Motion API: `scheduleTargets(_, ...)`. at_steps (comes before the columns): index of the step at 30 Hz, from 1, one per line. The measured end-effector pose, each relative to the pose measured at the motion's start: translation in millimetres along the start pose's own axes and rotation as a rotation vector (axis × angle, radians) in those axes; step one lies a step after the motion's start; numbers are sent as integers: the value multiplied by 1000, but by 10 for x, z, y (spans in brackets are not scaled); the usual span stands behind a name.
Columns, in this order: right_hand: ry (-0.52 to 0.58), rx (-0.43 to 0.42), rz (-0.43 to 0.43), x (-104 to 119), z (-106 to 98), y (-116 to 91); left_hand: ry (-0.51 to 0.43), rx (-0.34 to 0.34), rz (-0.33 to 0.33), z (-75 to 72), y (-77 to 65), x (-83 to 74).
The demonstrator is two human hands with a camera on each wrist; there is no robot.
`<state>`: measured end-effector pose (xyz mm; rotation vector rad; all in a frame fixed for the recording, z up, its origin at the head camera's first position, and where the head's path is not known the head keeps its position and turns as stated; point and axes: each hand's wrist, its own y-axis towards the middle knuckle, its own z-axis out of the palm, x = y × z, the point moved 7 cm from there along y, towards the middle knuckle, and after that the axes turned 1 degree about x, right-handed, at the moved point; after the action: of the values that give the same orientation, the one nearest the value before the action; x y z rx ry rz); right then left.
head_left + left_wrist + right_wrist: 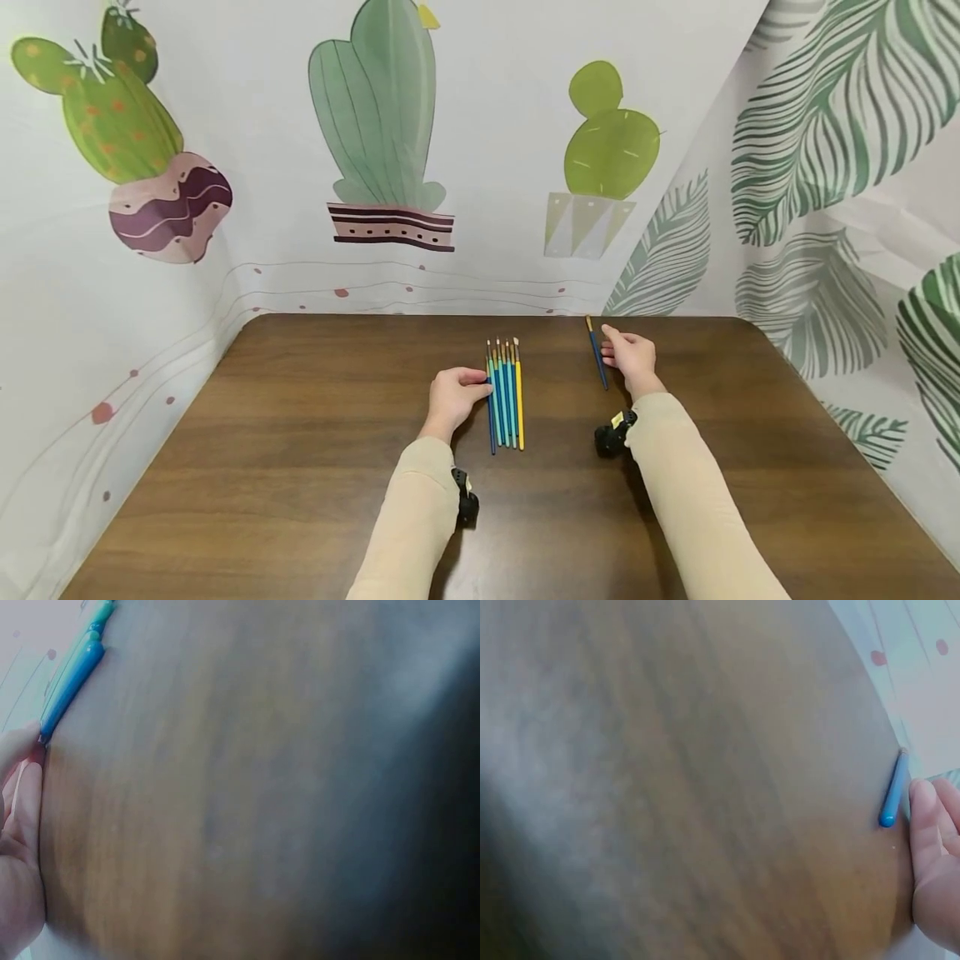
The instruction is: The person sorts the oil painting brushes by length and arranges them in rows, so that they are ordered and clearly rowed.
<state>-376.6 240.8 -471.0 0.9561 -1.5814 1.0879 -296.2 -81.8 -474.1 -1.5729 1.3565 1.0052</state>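
Note:
In the head view my left hand (453, 397) is at a row of slim paintbrushes (511, 404) lying side by side, with blue, teal and yellow handles. Its thumb and forefinger pinch the leftmost paintbrush (492, 429), which has a dark blue lower handle. The left wrist view shows the fingertips at a blue handle (73, 690), partly hiding it. Farther right, a single dark blue paintbrush (598, 358) lies slightly slanted, bristles toward the far edge. My right hand (632, 357) is just right of it, fingers loosely extended. A slim gap separates thumb and handle (894, 791) in the right wrist view.
Everything lies on a brown wood-grain table (315, 467). A white wall cloth (495, 167) printed with cacti and leaves stands behind the far edge. Small black cameras (615, 435) are strapped at both wrists, over beige sleeves.

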Motion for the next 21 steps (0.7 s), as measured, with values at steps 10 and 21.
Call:
scheduleTargets(10,70,52,1,28,-52,-54,9,-8,8,21,25,31)
scheduleTargets(21,34,130,-48,127,-45,-149,-9,-21,36,20,13,-1)
